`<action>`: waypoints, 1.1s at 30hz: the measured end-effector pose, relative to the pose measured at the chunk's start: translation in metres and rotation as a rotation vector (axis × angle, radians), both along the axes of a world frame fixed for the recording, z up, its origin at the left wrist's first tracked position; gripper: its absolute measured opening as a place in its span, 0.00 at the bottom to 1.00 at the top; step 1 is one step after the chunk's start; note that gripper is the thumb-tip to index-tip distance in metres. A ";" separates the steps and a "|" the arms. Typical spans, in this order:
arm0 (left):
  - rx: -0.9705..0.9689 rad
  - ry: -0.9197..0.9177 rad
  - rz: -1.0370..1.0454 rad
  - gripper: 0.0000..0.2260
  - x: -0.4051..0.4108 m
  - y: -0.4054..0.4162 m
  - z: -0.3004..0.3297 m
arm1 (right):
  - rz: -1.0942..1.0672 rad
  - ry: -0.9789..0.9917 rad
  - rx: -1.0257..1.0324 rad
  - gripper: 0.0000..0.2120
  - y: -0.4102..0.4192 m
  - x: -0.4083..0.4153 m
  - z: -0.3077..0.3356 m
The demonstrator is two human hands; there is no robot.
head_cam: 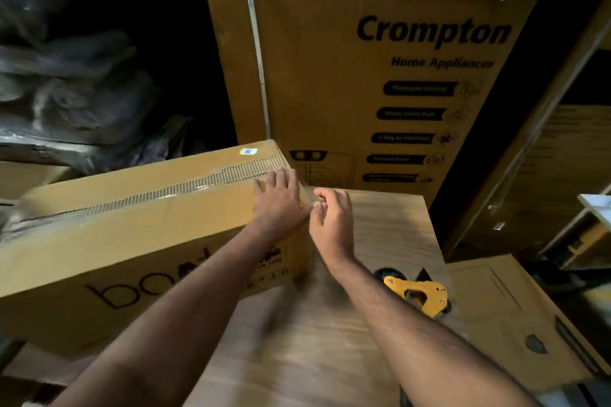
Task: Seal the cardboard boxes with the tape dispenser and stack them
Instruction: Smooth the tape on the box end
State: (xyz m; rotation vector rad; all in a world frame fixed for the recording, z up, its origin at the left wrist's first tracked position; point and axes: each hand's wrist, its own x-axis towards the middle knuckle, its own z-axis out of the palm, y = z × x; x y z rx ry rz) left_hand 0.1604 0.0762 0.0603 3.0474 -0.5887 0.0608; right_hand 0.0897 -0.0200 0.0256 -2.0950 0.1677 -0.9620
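A long cardboard box [132, 228] lies on a wooden table [330, 340], with clear tape along its top seam. My left hand [281, 198] presses flat on the box top near its right end, fingers straight. My right hand [330, 218] pinches the loose end of the clear tape [305, 196] at the box's right edge, fingers curled. The yellow tape dispenser [420, 294] lies on the table to the right of my right forearm, apart from both hands.
A tall Crompton carton [380, 76] stands behind the table. Another brown box [515, 324] sits low at the right. Dark plastic-wrapped bundles [66, 92] fill the left. More cartons stand at the far right.
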 end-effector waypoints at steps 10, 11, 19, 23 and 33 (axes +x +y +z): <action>0.092 -0.025 -0.121 0.39 -0.003 0.009 -0.001 | 0.006 0.086 -0.002 0.14 0.010 0.007 -0.003; 0.103 -0.024 -0.141 0.39 -0.006 0.011 0.000 | 0.009 0.076 0.000 0.13 0.010 0.003 -0.005; -0.247 0.102 -0.370 0.33 -0.043 0.037 0.024 | 0.205 0.095 0.394 0.15 -0.007 -0.004 0.021; -0.327 0.050 -0.259 0.24 -0.062 0.034 0.013 | 0.227 0.290 0.447 0.22 -0.016 0.025 0.043; -0.308 -0.016 -0.261 0.19 -0.069 0.034 0.009 | 0.593 0.797 0.606 0.35 -0.027 0.049 0.019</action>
